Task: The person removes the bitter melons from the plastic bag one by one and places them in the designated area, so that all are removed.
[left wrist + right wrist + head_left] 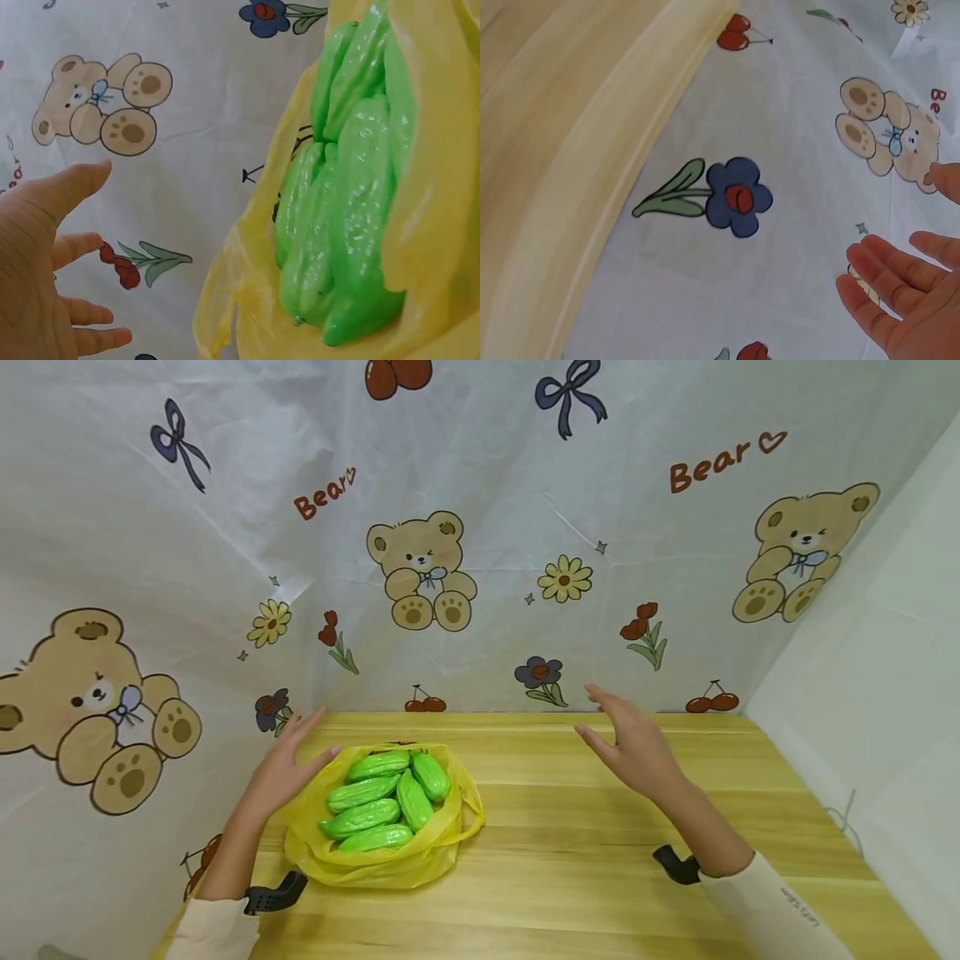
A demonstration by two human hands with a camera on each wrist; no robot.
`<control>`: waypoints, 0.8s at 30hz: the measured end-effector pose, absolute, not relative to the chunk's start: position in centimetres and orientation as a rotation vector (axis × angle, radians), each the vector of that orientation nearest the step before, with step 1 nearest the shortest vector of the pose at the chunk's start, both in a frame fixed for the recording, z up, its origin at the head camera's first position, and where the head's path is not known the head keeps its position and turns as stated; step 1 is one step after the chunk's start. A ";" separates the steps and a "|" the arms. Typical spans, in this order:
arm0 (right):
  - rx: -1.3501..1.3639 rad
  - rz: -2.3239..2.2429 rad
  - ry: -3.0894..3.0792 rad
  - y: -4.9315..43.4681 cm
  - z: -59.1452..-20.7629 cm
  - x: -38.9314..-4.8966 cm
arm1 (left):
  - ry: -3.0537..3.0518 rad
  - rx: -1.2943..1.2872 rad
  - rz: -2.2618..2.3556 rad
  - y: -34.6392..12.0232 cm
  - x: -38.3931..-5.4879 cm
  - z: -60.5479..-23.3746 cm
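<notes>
A yellow plastic bag (367,872) lies with its mouth spread on the left of the table, its handle loop on its right side. Inside are several glossy, ridged, bright green gourds (362,817) that look like bitter melons. My left hand (279,779) hovers by the bag's left side, thumb and fingers spread, holding nothing. In the left wrist view the gourds (362,195) and the bag lie apart from the fingers. Far to the right, my right hand (640,750) is raised over the table with fingers extended and nothing held.
The wood-grain table (555,877) meets a pale cloth (495,468) printed with bears, flowers and cherries at its back and left. A white wall (885,693) stands on the right, with a thin cord (847,822) near the table's right edge. Both wrists wear black camera mounts.
</notes>
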State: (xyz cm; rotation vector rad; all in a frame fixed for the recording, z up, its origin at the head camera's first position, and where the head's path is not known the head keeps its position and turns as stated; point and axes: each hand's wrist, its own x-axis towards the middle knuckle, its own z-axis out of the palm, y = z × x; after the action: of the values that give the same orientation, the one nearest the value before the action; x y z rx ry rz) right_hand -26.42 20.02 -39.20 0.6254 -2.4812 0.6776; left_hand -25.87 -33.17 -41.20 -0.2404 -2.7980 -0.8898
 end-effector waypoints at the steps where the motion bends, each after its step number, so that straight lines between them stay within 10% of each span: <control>1: 0.627 0.694 -2.483 19.7 -39.2 -26.3 | -2.797 -0.238 -0.908 -33.4 -25.7 -41.5; 24: 0.796 1.142 -2.468 13.6 -40.5 -25.9 | -2.764 -0.465 -1.518 -38.0 -25.1 -49.0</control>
State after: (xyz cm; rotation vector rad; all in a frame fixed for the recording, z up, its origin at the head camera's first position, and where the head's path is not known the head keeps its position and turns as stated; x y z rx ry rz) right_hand -25.95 13.55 -40.51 0.7962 -2.4676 1.1415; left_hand -25.15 -37.97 -48.98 -0.4654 -2.7636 -1.5177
